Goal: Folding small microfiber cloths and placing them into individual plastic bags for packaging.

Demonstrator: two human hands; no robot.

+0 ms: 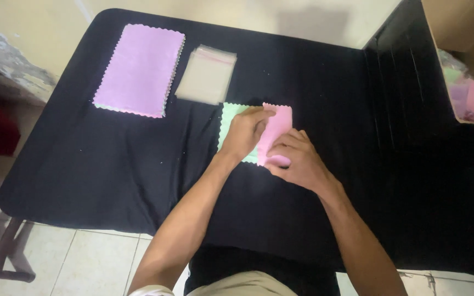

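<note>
On the black-draped table (111,164), both hands, left hand (245,133) and right hand (294,159), pinch a pink cloth (278,123).

Left hand (243,133) and right hand (294,159) on a pink cloth (278,127) over a green cloth (228,118)

Small cloth (276,127) under the fingers: pink on the folded-over part, pale mint green on the side showing left of the grip, zigzag-cut edges, no print. Cloth stack (140,69) up & left of the hands: lilac-pink top, green edge peeking at the bottom, same zigzag edge. Plastic bags (206,75) just above the grip: clear/whitish w/ thin red strip. Table cover (94,159): plain black. Box (462,49) far right: brown, pink & green bits inside.
</note>
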